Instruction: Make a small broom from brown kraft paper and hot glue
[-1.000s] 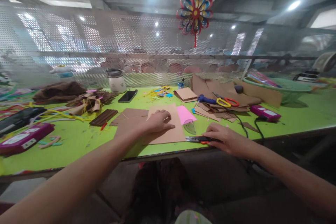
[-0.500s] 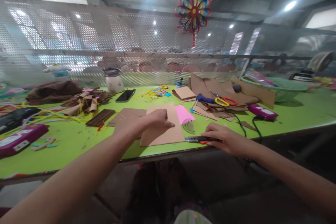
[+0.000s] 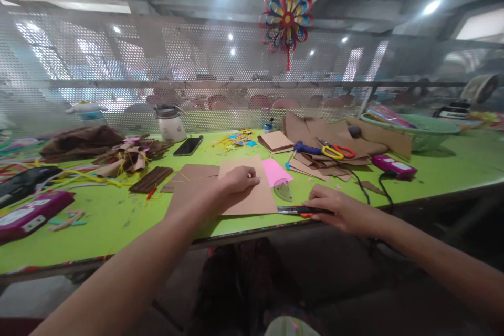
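Note:
My left hand (image 3: 236, 180) rests on a tan sheet of card (image 3: 258, 197) lying on the green table (image 3: 118, 220), its fingers curled loosely against the sheet. My right hand (image 3: 338, 207) lies near the table's front edge with its fingers closed on a black and orange utility knife (image 3: 295, 210), whose blade end points left toward the card. A pink paper piece (image 3: 275, 170) and a clear protractor (image 3: 284, 190) lie between the card and my right hand.
Scissors with yellow and red handles (image 3: 336, 152) sit on a pile of brown card (image 3: 334, 139). A phone (image 3: 189, 145), a white jar (image 3: 169, 123), dark strips (image 3: 151, 178), a pink box (image 3: 29, 212) and a green basket (image 3: 417, 131) surround the work spot. A mesh screen (image 3: 197, 73) backs the table.
My left hand has shifted slightly on the tan card and its fingers have curled in more. My right hand stays on the knife.

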Demonstrator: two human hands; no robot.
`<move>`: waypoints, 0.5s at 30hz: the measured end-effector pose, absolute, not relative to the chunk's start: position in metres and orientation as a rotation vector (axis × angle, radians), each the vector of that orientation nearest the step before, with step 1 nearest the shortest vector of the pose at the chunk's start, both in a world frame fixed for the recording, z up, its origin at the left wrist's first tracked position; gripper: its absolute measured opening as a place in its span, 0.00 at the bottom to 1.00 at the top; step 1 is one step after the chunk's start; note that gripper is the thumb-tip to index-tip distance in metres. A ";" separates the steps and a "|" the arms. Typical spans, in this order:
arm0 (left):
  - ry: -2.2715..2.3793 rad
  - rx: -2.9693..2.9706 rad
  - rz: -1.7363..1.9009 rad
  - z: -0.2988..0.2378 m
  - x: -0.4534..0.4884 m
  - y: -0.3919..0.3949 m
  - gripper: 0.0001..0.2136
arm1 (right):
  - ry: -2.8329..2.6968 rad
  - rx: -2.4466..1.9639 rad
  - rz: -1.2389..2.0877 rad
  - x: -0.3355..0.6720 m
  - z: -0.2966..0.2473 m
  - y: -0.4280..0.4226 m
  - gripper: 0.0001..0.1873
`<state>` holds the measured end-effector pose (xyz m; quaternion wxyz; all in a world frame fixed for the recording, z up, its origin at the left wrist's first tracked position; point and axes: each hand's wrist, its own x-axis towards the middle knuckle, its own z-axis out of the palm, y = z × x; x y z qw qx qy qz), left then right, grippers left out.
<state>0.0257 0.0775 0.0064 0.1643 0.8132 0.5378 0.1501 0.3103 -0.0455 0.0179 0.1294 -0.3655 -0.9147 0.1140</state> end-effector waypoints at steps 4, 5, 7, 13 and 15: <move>1.608 2.376 0.319 0.010 0.028 0.075 0.12 | -2.664 -1.065 0.322 0.310 0.017 -0.047 0.14; 1.624 2.386 0.305 0.010 0.029 0.074 0.12 | -2.663 -1.065 0.321 0.310 0.017 -0.047 0.14; 1.651 2.405 0.288 0.010 0.029 0.073 0.12 | -2.662 -1.065 0.321 0.310 0.016 -0.047 0.14; 1.672 2.464 0.304 0.007 0.028 0.071 0.13 | -2.662 -1.062 0.323 0.310 0.015 -0.045 0.14; 1.677 2.480 0.338 0.005 0.028 0.070 0.13 | -2.653 -1.065 0.331 0.311 0.016 -0.045 0.14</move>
